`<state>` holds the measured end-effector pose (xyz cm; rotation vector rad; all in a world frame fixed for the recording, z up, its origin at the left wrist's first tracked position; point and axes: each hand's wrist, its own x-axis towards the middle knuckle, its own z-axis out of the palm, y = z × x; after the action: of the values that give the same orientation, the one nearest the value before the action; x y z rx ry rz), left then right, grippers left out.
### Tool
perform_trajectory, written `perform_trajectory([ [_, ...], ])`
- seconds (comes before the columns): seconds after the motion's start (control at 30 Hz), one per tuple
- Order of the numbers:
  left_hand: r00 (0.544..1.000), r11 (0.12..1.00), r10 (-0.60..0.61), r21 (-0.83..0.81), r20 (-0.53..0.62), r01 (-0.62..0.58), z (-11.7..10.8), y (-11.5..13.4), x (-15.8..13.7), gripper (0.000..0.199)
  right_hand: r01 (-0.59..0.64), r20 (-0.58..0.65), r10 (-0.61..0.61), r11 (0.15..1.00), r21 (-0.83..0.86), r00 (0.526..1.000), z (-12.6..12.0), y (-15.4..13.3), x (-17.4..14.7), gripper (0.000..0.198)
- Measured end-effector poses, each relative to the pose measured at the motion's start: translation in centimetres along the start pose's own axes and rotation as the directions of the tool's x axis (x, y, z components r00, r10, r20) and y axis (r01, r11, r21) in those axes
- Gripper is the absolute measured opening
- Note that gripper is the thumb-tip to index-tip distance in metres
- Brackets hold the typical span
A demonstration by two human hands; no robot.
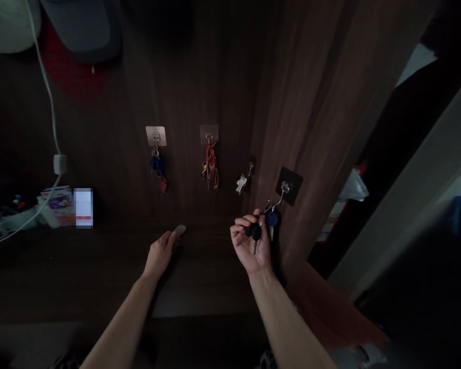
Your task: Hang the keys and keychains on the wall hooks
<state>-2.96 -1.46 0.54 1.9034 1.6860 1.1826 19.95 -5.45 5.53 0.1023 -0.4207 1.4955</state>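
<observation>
My right hand [252, 241] is closed, palm up, around a bunch of keys [255, 234] with black heads and a metal ring. It is beside the rightmost wall hook [284, 192], where a blue-headed key [272, 219] hangs. Whether the bunch touches that hook I cannot tell. My left hand [162, 251] is low over the dark wooden surface, its fingers closed on a small pale, rounded object [180, 229] whose kind is unclear. Silvery keys [241, 183] hang from a small hook left of the rightmost one.
Keys with red and yellow cords [210, 166] and blue-and-red keys [158, 166] hang from hooks on the dark wood panel. At left, a white cable [48, 92] runs down past small boxes [59, 205]. A grey cap [80, 31] is at upper left.
</observation>
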Motion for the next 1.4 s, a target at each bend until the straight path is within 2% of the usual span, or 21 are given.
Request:
perform_trajectory([
  [0.1, 1.0, 1.0, -0.017, 0.001, 0.01, 0.017, 0.0, 0.0, 0.0, 0.04, -0.021, -0.017, 0.021, 1.0, 0.006, 1.0, -0.5, 0.2, -0.1, 0.023],
  [0.27, 1.0, 1.0, -0.02, -0.018, 0.023, 0.021, -0.2, 0.3, -0.1, 0.04, 0.011, -0.055, -0.012, 1.0, -0.008, 0.998, -1.0, 0.6, 0.0, 0.021],
  [0.43, 1.0, 0.999, -0.018, -0.032, 0.015, 0.018, -0.2, 0.2, -0.1, 0.039, 0.022, -0.115, -0.035, 0.994, -0.111, 0.993, -1.8, 0.8, 0.5, 0.02],
  [0.67, 1.0, 1.0, -0.009, -0.029, 0.013, 0.009, 0.0, -0.2, 0.0, 0.038, -0.068, -0.205, 0.048, 0.994, -0.09, 0.977, -3.3, 1.3, 1.8, 0.017],
  [0.93, 1.0, 0.999, 0.006, -0.041, 0.011, -0.006, 0.0, -0.3, 0.0, 0.039, -0.172, -0.376, 0.129, 0.982, -0.083, 0.918, -4.5, 2.4, 2.2, 0.015],
  [1.13, 1.0, 1.0, 0.0, -0.023, -0.003, -0.001, -0.1, -0.1, 0.0, 0.038, -0.315, -0.555, 0.147, 0.924, -0.219, 0.819, -5.5, 3.6, 2.2, 0.01],
  [1.4, 0.993, 0.996, -0.065, -0.069, -0.102, 0.058, -0.4, 0.0, 0.0, 0.038, -0.339, -0.525, 0.113, 0.87, -0.358, 0.844, -5.7, 4.4, 1.9, 0.011],
])
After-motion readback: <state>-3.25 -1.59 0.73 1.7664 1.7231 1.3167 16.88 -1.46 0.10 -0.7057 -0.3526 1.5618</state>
